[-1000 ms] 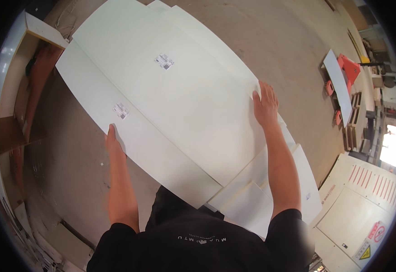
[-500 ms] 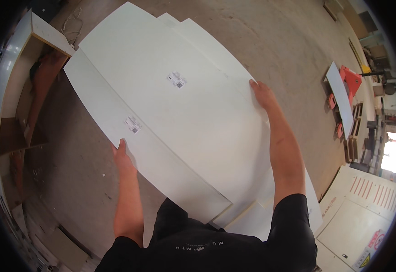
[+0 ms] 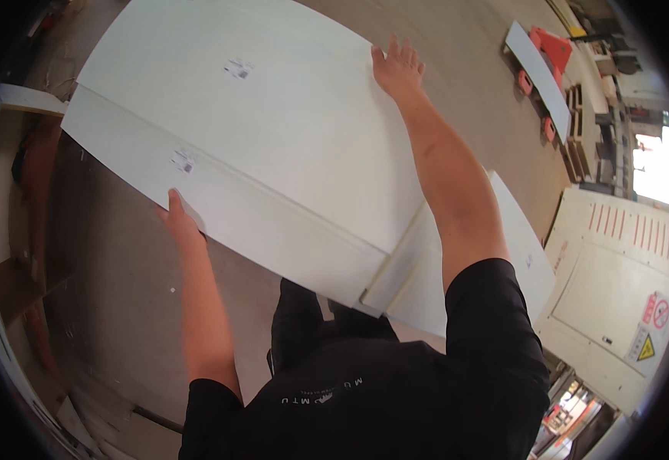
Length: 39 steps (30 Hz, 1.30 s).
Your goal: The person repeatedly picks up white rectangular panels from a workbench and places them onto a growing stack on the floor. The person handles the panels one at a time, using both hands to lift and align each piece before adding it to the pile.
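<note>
Several large white panels lie stacked in front of me, the wide upper panel on top of a longer lower panel. Each of these two bears a small printed label. At the near left edge, my left hand grips the lower panel, its thumb on top and its fingers hidden underneath. My right hand rests against the far right edge of the upper panel, fingers stretched out and apart. Another white panel shows beneath, partly behind my right forearm. What bears the stack is hidden.
An open wooden cabinet frame stands close on the left, near the stack's corner. At the right is a white metal machine cabinet with vents. Beyond it are a red pallet truck, a leaning pale board and wooden pallets.
My right hand has slid along the edge, away from me, and its fingers have spread. The panels now sit further up and left in view. The left hand keeps its grip.
</note>
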Motion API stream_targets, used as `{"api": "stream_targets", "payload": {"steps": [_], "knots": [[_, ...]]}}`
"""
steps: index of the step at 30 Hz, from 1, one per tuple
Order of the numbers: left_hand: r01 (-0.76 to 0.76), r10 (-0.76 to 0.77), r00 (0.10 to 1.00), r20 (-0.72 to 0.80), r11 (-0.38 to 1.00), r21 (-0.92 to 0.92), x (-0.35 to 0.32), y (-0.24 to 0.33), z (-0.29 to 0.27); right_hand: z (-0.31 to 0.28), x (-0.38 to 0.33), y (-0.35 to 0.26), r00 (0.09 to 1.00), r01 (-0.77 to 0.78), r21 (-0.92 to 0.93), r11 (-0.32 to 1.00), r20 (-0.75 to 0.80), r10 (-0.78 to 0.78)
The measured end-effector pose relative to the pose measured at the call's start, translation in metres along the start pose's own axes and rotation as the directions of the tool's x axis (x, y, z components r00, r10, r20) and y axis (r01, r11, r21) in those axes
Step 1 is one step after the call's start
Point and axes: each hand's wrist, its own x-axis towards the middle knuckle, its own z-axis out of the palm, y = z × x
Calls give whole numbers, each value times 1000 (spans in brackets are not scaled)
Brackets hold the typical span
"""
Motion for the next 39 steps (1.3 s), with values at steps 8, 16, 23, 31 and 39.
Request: {"api": "stream_targets", "payload": {"steps": [8,16,23,31,39], "knots": [[117,-113,993,-33,950,290,-85,-45,-159,-84,-333,-30,810,545,361,757,9,-587],[754,-797,558,-231,371,542,-199,-129,-425,-81,-475,-63,604,359,522,773,501,-619],[574,-584,810,-62,765,290,-87,-81,-510,3,-440,-235,422,607,335,721,633,-649],[512,-462,816,-346,857,62,9,45,-630,38,-432,-500,47,676,561,477,613,-788],[164,-252,806,-536,964,-208,186,141,-718,106,-362,-842,-9,772,573,275,443,-897]]}}
